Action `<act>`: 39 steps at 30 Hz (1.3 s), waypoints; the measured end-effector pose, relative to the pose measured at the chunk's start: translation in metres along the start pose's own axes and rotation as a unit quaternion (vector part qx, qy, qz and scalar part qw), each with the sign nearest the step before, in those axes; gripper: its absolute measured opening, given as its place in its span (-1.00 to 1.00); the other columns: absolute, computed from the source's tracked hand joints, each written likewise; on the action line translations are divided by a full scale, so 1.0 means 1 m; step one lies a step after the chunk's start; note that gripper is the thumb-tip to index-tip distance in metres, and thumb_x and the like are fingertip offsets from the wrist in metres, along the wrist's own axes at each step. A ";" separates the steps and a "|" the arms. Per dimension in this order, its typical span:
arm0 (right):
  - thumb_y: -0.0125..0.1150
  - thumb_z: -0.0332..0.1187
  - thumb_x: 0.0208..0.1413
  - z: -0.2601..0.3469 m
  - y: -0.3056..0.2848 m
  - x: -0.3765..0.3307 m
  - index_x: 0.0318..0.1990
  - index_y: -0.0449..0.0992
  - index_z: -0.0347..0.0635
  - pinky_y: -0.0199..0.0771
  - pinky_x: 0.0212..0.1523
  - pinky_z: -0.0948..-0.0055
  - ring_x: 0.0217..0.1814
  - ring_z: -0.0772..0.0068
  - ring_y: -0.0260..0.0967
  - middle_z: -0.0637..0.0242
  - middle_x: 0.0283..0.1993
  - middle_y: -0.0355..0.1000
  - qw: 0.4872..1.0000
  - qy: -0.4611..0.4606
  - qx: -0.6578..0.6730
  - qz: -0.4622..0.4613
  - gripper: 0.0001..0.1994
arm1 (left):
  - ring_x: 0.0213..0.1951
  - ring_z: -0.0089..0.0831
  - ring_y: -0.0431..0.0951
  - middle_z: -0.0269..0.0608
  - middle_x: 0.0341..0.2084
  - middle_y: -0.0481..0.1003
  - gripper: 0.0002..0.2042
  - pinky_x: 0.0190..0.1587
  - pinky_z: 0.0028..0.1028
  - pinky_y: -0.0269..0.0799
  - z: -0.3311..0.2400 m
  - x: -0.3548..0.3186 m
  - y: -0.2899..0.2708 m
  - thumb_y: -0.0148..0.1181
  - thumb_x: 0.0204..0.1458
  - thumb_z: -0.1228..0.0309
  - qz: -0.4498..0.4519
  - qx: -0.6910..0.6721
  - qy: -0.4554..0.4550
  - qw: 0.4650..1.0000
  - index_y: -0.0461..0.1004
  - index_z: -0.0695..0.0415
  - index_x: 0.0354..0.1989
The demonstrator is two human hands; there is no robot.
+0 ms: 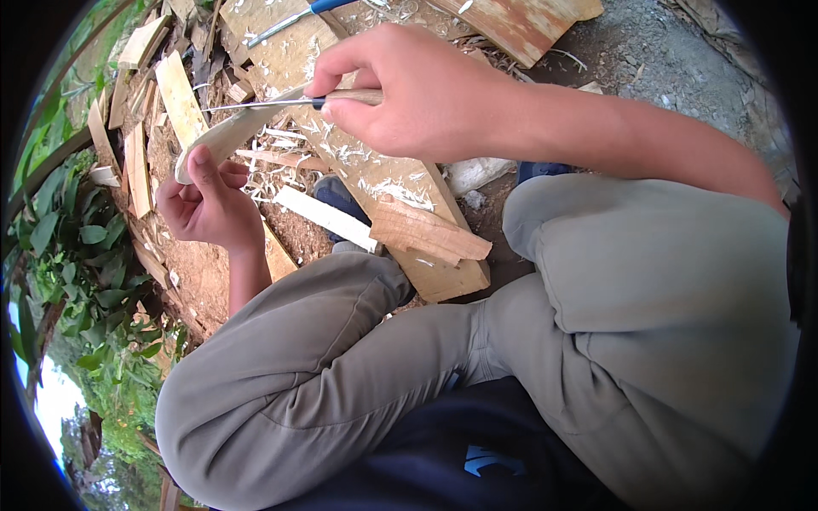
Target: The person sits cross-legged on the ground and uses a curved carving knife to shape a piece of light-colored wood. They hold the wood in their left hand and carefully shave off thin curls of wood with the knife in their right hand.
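Observation:
My left hand (211, 198) is closed around the lower left end of a pale carved piece of wood (234, 132), thumb on top. The piece is long and flat, with a rounded end, and slants up to the right. My right hand (400, 94) grips a carving knife (256, 106), its thin blade pointing left and lying along the wood. A dark collar shows at the base of the blade. My right fingers hide the upper end of the carved piece and part of the handle.
A long plank (400, 183) strewn with shavings runs between my legs, with a rough wood offcut (430, 230) on it. A blue-handled metal tool (294, 21) lies at its far end. A pale strip (328, 220), several offcuts and leafy plants (94, 230) are at left. Another board (528, 21) lies far right.

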State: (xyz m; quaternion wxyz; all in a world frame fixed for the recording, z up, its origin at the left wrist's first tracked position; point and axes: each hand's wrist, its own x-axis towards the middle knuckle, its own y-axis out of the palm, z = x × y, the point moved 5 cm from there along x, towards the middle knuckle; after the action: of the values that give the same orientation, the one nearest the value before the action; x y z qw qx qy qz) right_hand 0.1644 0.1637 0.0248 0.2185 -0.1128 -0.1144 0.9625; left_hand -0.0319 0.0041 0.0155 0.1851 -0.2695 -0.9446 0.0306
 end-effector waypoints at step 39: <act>0.16 -0.38 0.11 -0.033 -0.011 0.017 -0.08 0.57 -0.31 0.46 -0.33 0.30 -0.39 0.36 0.51 0.08 -0.42 0.54 0.982 0.089 -0.155 0.064 -0.74 | -0.55 -0.71 0.42 -0.19 -0.46 0.54 -0.83 -0.62 -0.70 0.33 0.013 -0.007 -0.015 0.24 0.18 0.55 0.034 0.009 0.006 0.999 0.37 0.16 -0.15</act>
State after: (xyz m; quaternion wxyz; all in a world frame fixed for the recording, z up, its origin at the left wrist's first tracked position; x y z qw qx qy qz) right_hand 0.1623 0.1872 -0.0060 0.1461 -0.2380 -0.2347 0.9311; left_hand -0.0387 -0.0116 0.0037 0.1922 -0.2997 -0.9334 0.0439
